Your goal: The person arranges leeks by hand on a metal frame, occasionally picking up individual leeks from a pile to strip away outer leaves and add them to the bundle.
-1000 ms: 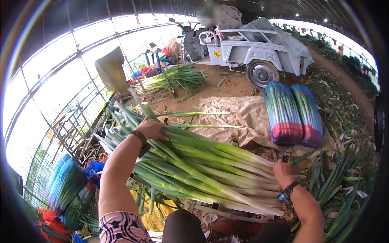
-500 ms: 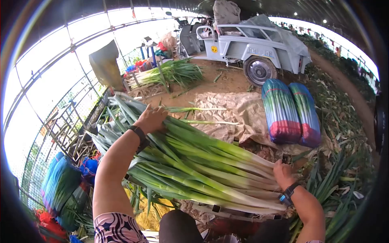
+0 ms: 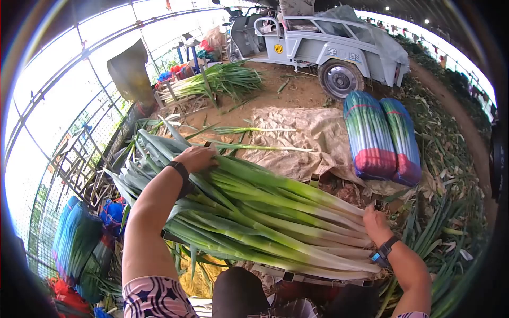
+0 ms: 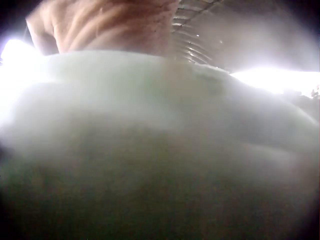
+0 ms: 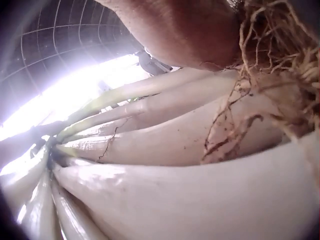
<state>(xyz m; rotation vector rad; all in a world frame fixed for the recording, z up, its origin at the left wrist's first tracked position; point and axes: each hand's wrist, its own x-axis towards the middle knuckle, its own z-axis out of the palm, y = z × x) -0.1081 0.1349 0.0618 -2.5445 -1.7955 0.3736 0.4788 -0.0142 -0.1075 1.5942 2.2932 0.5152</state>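
A thick bundle of long green onions point(image 3: 265, 212) lies across in front of me, leaves to the left and white root ends to the right. My left hand point(image 3: 195, 159) grips the leaves at the far side, its fingertips hidden among them. At the far corner of the root ends, my right hand point(image 3: 376, 225) holds the outer stalks with curled fingers. In the right wrist view, that hand point(image 5: 185, 32) lies against white stalks point(image 5: 165, 135) with brown roots point(image 5: 280, 45). The left wrist view is mostly a blurred pale leaf point(image 4: 150, 110) below the hand point(image 4: 110, 25).
Two wrapped onion bundles point(image 3: 371, 138) lie beyond my right hand, beside a crumpled brown sheet point(image 3: 302, 138) with loose stalks. A grey three-wheeled cart point(image 3: 334, 47) stands behind. Another onion pile point(image 3: 217, 82) is at back left, and blue-wrapped bundles point(image 3: 77, 238) are at lower left.
My left hand was spread on the leaves, lifted slightly with fingers bending, and is now lower on them. The leafy ends have shifted left. My right hand stays at the root ends.
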